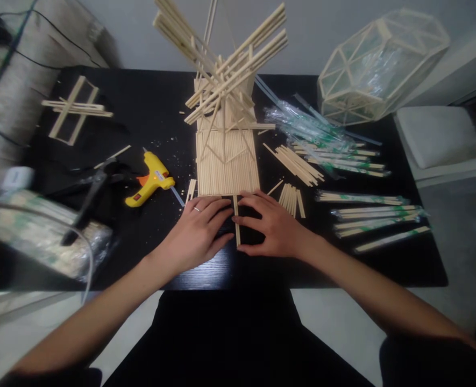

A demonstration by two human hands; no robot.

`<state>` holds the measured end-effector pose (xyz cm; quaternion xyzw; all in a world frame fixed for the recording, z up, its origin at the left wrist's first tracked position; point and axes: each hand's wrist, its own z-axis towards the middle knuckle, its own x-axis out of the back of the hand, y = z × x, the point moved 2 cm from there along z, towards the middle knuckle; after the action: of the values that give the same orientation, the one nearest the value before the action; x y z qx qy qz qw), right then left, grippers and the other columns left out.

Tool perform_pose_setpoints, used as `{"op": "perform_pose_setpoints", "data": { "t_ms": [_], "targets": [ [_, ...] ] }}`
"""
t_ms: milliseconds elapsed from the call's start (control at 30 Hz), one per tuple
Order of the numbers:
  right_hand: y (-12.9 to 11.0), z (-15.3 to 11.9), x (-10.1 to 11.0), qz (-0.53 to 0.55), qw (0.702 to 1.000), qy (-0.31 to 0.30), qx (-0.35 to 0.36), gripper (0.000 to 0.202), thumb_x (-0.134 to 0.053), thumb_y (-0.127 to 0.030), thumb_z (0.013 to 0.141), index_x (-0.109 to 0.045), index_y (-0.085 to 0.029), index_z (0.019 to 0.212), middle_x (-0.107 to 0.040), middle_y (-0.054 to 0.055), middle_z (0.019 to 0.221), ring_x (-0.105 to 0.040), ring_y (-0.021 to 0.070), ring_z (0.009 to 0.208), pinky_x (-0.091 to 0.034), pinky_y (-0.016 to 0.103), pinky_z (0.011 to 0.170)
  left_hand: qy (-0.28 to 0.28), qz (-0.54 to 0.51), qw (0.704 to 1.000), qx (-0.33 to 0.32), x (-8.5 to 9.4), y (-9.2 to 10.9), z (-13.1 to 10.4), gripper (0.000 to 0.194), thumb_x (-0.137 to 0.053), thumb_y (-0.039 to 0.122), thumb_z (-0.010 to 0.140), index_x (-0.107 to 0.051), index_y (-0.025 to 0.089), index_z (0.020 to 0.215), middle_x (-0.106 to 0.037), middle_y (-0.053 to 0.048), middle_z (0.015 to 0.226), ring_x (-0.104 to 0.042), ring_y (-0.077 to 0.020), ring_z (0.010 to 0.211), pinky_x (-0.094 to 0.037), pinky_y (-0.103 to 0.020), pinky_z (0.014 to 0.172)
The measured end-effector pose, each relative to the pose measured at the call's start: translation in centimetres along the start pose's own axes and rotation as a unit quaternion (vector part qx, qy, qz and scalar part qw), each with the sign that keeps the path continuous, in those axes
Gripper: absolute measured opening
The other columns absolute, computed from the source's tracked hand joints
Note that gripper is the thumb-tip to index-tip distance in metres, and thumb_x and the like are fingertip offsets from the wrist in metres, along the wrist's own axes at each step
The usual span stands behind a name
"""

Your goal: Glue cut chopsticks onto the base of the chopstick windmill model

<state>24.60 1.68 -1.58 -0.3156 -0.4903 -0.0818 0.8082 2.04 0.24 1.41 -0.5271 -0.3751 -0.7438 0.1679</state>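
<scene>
A narrow strip of wooden sticks (237,223) lies on the black table, pointing from the front edge of a windmill-like stick model (227,169) toward me. My right hand (274,228) has its fingertips and thumb against the strip's right side. On the left, my left hand (205,231), with a ring on one finger, lies with fingers stretched out at the model's front edge. Its thumb is apart from the fingers and close to the strip. The model has a slatted base and crossed blades of bundled sticks. My fingers hide part of its front edge.
A yellow glue gun (153,180) lies left of the model, near a crossed stick frame (76,110). Loose sticks (292,199) and wrapped stick packets (377,220) lie at the right. Behind them stands a faceted stick frame (383,67). A plastic-wrapped bundle (48,231) is at the left.
</scene>
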Motion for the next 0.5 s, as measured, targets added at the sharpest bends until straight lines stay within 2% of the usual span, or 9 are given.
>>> {"op": "perform_pose_setpoints", "data": {
  "t_ms": [500],
  "targets": [
    [0.1, 0.02, -0.15, 0.019, 1.0, 0.007, -0.001, 0.047, -0.077, -0.05, 0.089, -0.074, -0.019, 0.125, -0.059, 0.018, 0.145, -0.05, 0.0375, 0.148, -0.039, 0.063, 0.123, -0.02, -0.029, 0.999, -0.015, -0.57, -0.3, -0.05, 0.05, -0.064, 0.039, 0.101, -0.056, 0.014, 0.144, -0.06, -0.016, 0.153, -0.05, -0.034, 0.147, -0.041, -0.055, 0.12]
  ]
}}
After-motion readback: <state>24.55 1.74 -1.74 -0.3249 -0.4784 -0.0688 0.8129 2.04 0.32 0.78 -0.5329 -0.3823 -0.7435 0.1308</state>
